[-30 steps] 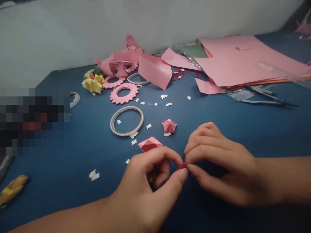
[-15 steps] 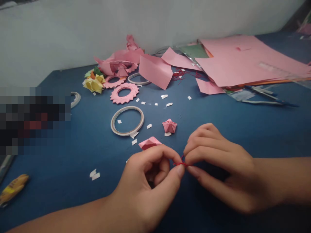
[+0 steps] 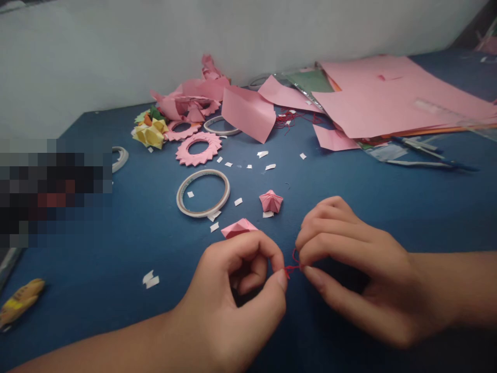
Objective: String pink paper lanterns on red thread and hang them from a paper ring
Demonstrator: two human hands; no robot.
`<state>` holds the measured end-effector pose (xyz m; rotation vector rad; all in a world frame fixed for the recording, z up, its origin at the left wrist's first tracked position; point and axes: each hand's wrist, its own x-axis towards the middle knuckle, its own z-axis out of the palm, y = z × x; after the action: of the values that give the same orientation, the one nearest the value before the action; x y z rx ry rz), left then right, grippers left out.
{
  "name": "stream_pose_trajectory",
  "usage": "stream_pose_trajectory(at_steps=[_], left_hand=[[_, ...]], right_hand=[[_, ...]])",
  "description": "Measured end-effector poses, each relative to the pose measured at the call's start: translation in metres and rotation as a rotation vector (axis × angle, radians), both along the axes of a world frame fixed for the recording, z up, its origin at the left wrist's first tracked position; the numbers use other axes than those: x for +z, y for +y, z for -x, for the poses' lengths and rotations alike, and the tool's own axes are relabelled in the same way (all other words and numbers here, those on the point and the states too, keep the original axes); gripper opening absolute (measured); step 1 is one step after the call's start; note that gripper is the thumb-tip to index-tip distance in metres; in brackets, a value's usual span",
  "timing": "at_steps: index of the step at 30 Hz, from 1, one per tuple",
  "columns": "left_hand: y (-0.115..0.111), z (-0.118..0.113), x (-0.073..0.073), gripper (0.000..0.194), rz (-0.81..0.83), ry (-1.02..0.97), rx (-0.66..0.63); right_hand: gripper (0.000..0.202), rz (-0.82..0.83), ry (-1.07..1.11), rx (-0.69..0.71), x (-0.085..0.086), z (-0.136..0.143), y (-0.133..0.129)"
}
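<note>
A thin red thread (image 3: 294, 267) stretches across the small gap between my two hands, with a small loop or knot in it. My left hand (image 3: 243, 295) pinches one part of it between thumb and forefinger. On the other side, my right hand (image 3: 353, 269) grips the thread with thumb and fingertips. Just behind my left hand lies a folded pink paper piece (image 3: 238, 227), partly hidden by the knuckles. Farther back sits a small pink paper star (image 3: 271, 201) with a white scrap under its edge.
A tape roll (image 3: 178, 199) lies left of the star, near pink paper rings (image 3: 182, 155) and a yellow paper flower (image 3: 149, 133). Pink sheets (image 3: 388, 103) and a pair of compasses (image 3: 435, 155) are at the back right. A tan object (image 3: 22, 301) rests far left.
My hands have drawn slightly apart, the left a little leftward and the right a little rightward. More of the red thread shows between them.
</note>
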<state>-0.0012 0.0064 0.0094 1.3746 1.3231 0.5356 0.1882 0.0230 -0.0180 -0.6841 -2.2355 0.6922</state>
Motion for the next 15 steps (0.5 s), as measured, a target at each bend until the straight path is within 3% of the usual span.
stream_pose_trajectory(at_steps=[6, 15], left_hand=[[0.0, -0.0022, 0.0007, 0.004, 0.032, -0.015, -0.005], [-0.0008, -0.0028, -0.0003, 0.012, 0.093, -0.038, 0.019]], right_hand=[[0.008, -0.01, 0.01, -0.014, 0.0017, 0.0017, 0.0015], [0.008, -0.023, 0.038, -0.021, 0.0013, 0.0016, 0.0012]])
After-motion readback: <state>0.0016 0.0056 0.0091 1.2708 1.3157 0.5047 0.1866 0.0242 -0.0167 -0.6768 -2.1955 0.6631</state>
